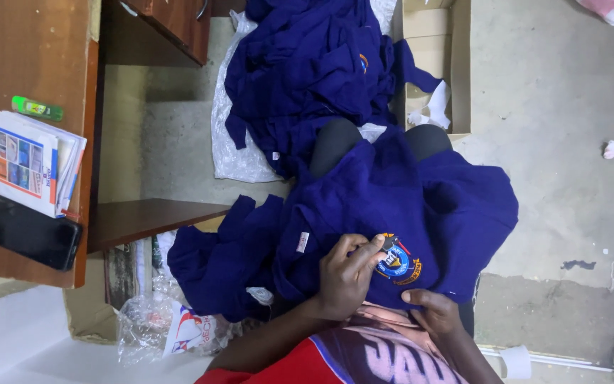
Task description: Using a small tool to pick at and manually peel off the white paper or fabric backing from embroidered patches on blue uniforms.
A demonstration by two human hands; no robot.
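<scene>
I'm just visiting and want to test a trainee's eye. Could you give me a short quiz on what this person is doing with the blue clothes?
1. True or false: the garment on the person's lap is red.
2. What does the left hand pinch against? A) the round embroidered badge B) the black phone C) the green lighter
3. Where does the right hand rest?

Key
1. False: it is dark blue.
2. A: it holds a small tool, too small to identify, at the badge's edge.
3. On the garment's lower edge, just below the badge.
</scene>
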